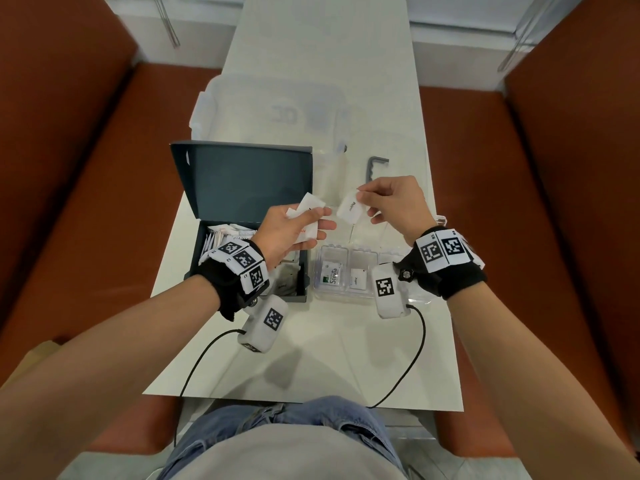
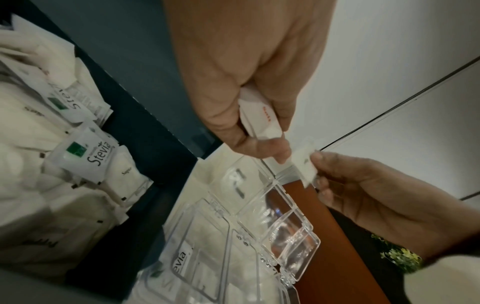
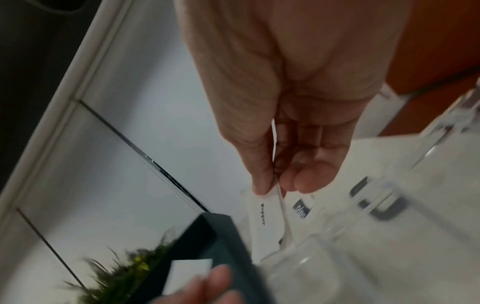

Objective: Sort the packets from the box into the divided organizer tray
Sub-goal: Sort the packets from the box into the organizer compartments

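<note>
Dark teal box [image 1: 242,181]; white packets [image 1: 221,237]; clear tray [image 1: 332,292]; rust-orange benches [image 1: 86,168].

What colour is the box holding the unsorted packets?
Dark blue-grey box, lid open; clearest in the head view.

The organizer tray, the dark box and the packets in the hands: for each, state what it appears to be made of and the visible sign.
Organizer tray: clear, glossy rigid plastic; the table shows through it.
Dark box: matte card, probably; folded hinged lid.
Packets in the left hand and right hand: white matte paper, seemingly; thin, creased, printed.
</note>
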